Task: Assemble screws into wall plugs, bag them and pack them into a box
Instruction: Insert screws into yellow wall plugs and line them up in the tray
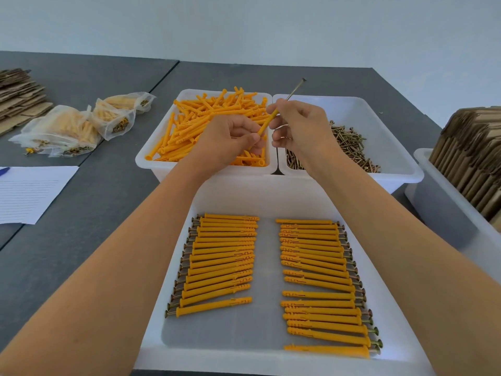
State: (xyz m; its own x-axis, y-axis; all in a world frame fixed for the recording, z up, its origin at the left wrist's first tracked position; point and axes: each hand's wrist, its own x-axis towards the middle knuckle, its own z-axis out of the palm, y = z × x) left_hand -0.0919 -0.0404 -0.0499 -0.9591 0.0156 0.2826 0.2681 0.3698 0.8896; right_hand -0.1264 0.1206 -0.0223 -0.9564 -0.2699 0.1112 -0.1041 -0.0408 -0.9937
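At centre frame the left hand (233,139) pinches the lower end of an orange plug (268,123). The right hand (301,126) curls its fingers round the plug's upper end, where a screw (295,89) sticks out toward the upper right. Behind the hands are a plug bin (151,158) and a screw bin (393,147). Assembled plugs (222,261) lie in two rows in the near tray (271,196). Filled bags (67,128) sit at upper left.

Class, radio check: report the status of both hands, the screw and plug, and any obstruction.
Left hand grips orange plug. Right hand pinches it higher up, screw partly in. Nothing blocking; finished pieces lined up in near tray.
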